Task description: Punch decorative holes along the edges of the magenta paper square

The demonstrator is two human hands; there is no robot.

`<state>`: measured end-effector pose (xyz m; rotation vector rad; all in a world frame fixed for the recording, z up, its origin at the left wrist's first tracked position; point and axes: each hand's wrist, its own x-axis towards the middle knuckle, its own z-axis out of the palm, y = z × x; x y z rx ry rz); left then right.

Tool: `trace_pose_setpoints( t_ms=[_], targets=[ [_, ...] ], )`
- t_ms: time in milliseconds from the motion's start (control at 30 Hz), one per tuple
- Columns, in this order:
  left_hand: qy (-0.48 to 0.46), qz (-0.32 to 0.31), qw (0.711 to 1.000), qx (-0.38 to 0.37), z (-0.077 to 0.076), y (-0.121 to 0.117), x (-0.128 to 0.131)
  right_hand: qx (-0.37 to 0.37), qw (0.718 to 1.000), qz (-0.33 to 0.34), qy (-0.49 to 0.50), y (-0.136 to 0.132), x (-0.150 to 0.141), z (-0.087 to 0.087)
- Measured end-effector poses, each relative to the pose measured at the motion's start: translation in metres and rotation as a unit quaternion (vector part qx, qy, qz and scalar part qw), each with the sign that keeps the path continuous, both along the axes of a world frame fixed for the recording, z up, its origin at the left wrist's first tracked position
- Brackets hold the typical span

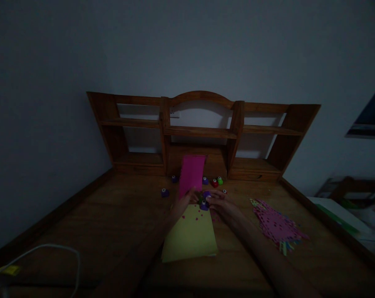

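Both of my hands meet over the top of a stack of pale yellow paper [190, 238]. My right hand [220, 202] is closed around a purple craft paper punch [207, 194]. Just below its fingers sits another purple punch [204, 205], partly overlapped by them. From the left, my left hand [186, 201] reaches in with its fingers drawn together beside the punches; what they grip is too dark to make out. Small pink cut-out bits [196, 218] lie scattered on the yellow paper. Behind the hands a bright pink sheet [192, 174] leans up toward the shelf.
Several more punches stand around, including purple [164, 193], red [215, 183] and green [220, 180] ones. A pile of punched pink and coloured paper strips [277, 223] lies at right. A wooden shelf [200, 132] borders the desk's back; a white cable [51, 246] curves at lower left.
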<state>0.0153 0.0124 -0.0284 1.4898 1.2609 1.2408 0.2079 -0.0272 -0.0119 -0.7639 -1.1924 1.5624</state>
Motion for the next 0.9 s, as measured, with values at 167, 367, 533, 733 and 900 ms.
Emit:
trace_pose_setpoints(
  t_ms=[167, 367, 533, 733, 900],
  targets=[
    [-0.046, -0.016, 0.999, -0.025, 0.004, -0.001, 0.0, -0.008, 1.0, -0.02, 0.022, 0.001, 0.004, 0.003],
    [0.0, 0.058, 0.998, 0.029, 0.003, 0.005, -0.007, -0.028, 0.996, -0.044, 0.075, 0.005, 0.007, 0.004],
    [-0.022, 0.07, 0.996, 0.059, 0.008, 0.002, -0.009, -0.085, 0.982, -0.04, 0.165, 0.013, 0.01, 0.004],
    [-0.092, 0.028, 0.994, 0.048, 0.014, 0.001, -0.009, -0.07, 0.986, -0.039, 0.147, 0.011, 0.01, 0.002],
    [-0.11, 0.001, 0.994, 0.022, 0.019, -0.002, -0.01, -0.023, 0.992, -0.071, 0.101, 0.003, 0.005, 0.006]
  ],
)
